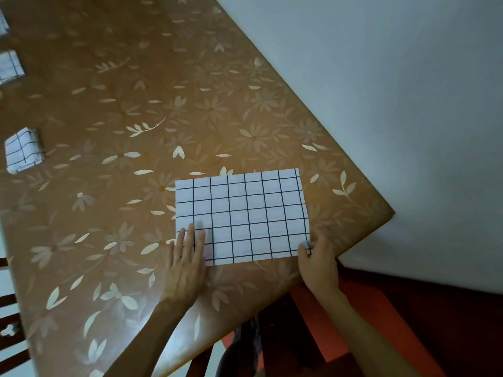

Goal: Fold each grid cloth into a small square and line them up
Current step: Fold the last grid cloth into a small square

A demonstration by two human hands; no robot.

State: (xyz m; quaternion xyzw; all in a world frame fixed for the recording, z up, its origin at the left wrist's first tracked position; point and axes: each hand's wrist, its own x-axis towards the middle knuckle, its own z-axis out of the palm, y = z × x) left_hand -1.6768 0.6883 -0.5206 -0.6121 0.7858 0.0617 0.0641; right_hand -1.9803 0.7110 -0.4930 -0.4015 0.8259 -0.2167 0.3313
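A white cloth with a black grid point(245, 213) lies flat as a rectangle on the table near its right corner. My left hand point(185, 262) rests flat with spread fingers on the cloth's near left corner. My right hand point(318, 265) pinches the cloth's near right corner between thumb and fingers. Three folded grid cloths sit along the far left: one small square point(24, 151), another point(9, 66) above it, and a third point(2, 23) cut off by the frame edge.
The table point(122, 118) wears a brown floral cover. Its right edge runs diagonally beside a pale wall point(381, 77). A wooden chair back point(11, 308) shows at the lower left. Red floor point(408, 308) lies below the table corner.
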